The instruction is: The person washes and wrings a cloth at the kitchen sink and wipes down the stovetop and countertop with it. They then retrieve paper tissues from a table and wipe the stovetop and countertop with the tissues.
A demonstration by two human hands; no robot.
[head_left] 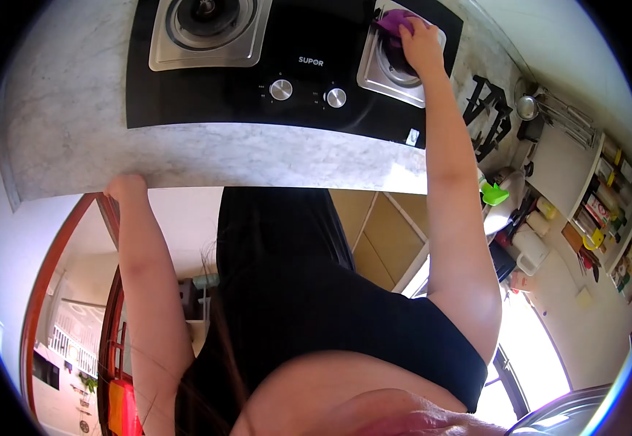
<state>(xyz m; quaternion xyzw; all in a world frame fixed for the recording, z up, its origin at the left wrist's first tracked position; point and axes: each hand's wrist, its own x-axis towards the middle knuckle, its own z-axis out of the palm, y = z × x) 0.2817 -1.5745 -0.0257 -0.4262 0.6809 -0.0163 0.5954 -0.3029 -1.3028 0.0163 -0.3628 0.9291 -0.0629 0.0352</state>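
A purple cloth (pixel 390 23) is bunched under my right hand (pixel 423 48), whose fingers are closed over it. Hand and cloth press on the silver drip tray (pixel 396 86) around the right burner, at the top of the head view. That burner is partly hidden by the hand and cloth. My left hand (pixel 126 184) rests at the front edge of the marble counter (pixel 258 156), away from the stove, and its fingers are not clearly visible. Between the hands lies the black glass gas stove (pixel 207 98) with two silver knobs (pixel 281 90).
The left burner (pixel 203 18) has its round cap and tray in place. Black pan supports (pixel 487 116) lie on the counter right of the stove. Beyond them are a ladle (pixel 527 107), a bright green item (pixel 494 193), a white jug (pixel 529 248) and a loaded shelf (pixel 598 211).
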